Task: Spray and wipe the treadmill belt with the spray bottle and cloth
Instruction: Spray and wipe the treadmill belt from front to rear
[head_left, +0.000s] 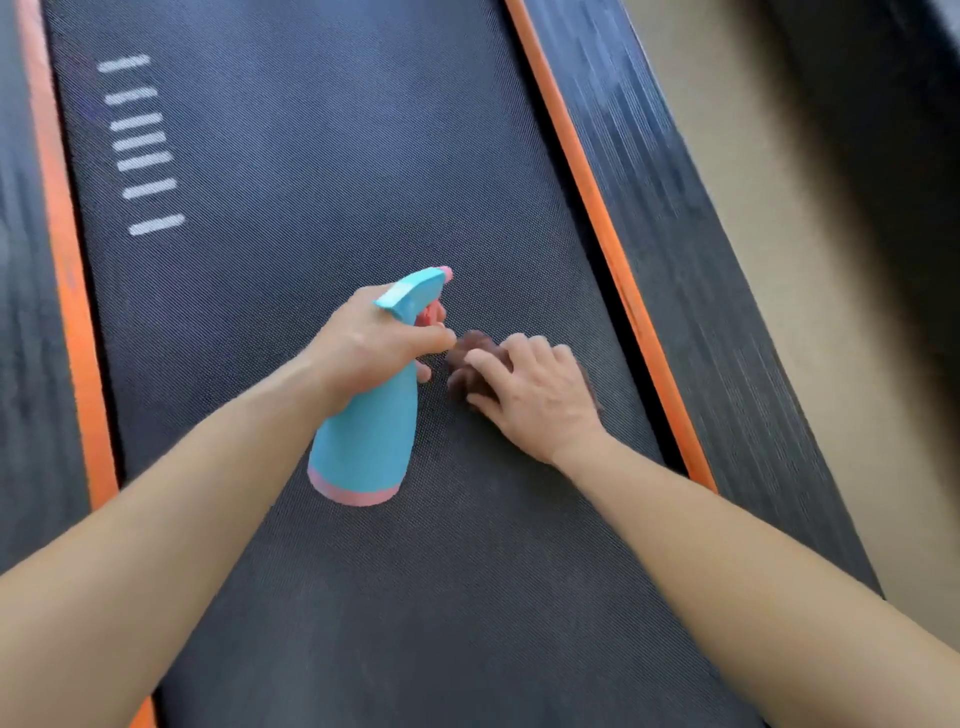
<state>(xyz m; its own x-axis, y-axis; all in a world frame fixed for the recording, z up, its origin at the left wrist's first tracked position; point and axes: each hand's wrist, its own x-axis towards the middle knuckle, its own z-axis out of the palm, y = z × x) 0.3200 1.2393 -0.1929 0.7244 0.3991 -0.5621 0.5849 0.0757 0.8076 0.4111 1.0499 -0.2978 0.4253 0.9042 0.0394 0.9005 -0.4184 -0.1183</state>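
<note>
The dark textured treadmill belt (322, 156) fills the view. My left hand (371, 345) grips the neck of a turquoise spray bottle (366, 441) with a pink base, fingers around the pink trigger, nozzle pointing up and to the right over the belt. Just to its right, my right hand (537, 395) rests on a dark brown cloth (470, 345) on the belt, fingers curled over it. Most of the cloth is hidden under that hand and blurred.
Orange strips (587, 192) run along both sides of the belt, with black ribbed side rails (691, 249) outside them. Several white dashes (143, 143) mark the belt at the upper left. Beige floor (810, 312) lies to the right.
</note>
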